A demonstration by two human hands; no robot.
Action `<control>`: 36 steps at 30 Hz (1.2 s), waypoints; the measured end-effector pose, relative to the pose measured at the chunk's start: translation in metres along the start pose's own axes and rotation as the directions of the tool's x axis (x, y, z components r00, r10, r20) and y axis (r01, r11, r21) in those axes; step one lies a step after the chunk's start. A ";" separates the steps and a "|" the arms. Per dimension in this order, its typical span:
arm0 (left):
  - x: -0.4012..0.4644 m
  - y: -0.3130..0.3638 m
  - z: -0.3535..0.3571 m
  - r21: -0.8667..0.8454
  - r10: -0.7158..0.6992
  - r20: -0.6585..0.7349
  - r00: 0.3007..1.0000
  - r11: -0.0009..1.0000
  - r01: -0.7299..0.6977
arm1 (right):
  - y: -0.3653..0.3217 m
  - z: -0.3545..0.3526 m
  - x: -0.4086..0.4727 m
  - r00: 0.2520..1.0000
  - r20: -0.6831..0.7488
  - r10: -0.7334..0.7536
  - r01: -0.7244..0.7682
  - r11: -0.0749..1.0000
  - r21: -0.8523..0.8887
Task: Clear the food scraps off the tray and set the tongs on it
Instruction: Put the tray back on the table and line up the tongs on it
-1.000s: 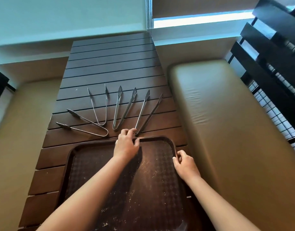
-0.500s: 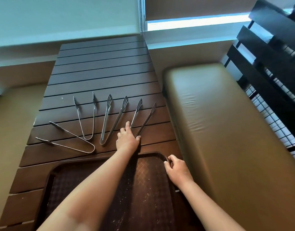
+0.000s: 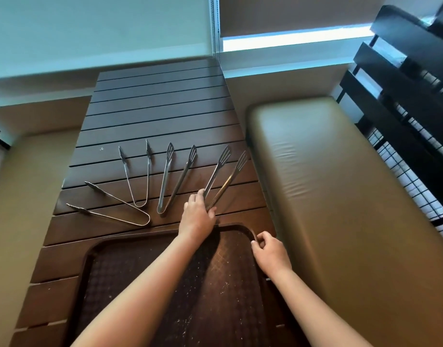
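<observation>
A dark brown tray [image 3: 108, 249] lies at the near end of the slatted wooden table, with pale crumbs [image 3: 223, 291] scattered on its textured floor. Beyond it several metal tongs fan out. My left hand [image 3: 198, 216] grips the hinge end of the rightmost slotted tongs [image 3: 225, 176], whose arms point away to the upper right. My right hand [image 3: 270, 251] pinches the tray's far right corner rim.
The other tongs lie on the table: slotted tongs [image 3: 176, 176], serrated tongs [image 3: 138, 176] and long serrated tongs [image 3: 110, 209] at the left. A tan padded bench [image 3: 328, 196] runs along the right side. Dark slatted furniture [image 3: 403, 96] stands beyond it.
My left hand has reached forward off the tray and closed round the hinge end of the rightmost tongs. My right hand has stayed on the tray's right corner.
</observation>
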State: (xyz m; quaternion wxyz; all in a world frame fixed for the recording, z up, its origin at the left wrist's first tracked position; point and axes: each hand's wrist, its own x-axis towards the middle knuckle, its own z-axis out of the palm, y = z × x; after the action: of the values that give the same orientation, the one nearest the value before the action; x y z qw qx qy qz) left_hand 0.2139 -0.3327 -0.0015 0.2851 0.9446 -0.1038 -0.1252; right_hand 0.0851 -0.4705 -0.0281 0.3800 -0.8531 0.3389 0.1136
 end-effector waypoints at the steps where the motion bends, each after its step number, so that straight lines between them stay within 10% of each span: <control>1: -0.010 -0.002 -0.005 0.004 0.014 -0.005 1.000 1.000 -0.014 | -0.001 -0.001 -0.004 1.000 -0.011 0.015 -0.015 1.000 -0.005; 9: -0.105 -0.050 -0.042 0.126 -0.005 -0.042 0.999 0.992 0.010 | -0.012 -0.004 -0.042 0.983 -0.178 0.045 -0.001 0.971 0.239; 15: -0.157 -0.094 -0.055 0.261 0.123 -0.059 0.991 0.960 -0.104 | -0.023 -0.001 -0.074 0.914 -0.284 -0.288 0.320 0.945 0.070; 21: -0.179 -0.107 -0.058 0.500 0.288 0.059 0.956 0.820 -0.278 | -0.029 0.014 -0.095 0.826 0.013 -0.564 0.536 0.778 -0.327; 27: -0.184 -0.107 -0.064 0.487 0.291 0.268 0.918 0.781 -0.390 | -0.030 0.023 -0.115 0.793 0.290 -0.537 0.596 0.580 -0.556; 32: -0.174 -0.092 -0.070 0.490 0.360 0.369 0.857 0.708 -0.509 | -0.025 0.021 -0.126 0.814 0.295 -0.501 0.579 0.653 -0.488; 36: -0.166 -0.091 -0.072 0.300 0.401 -0.015 0.916 0.876 -0.378 | -0.022 0.020 -0.128 0.868 0.161 -0.470 0.495 0.793 -0.355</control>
State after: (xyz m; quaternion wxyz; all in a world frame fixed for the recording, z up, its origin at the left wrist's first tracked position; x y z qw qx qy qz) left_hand 0.0891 -0.1772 0.0349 0.1662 0.9399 -0.2980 -0.0121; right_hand 0.0055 -0.3821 0.0289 0.2320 -0.9646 0.0686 0.1047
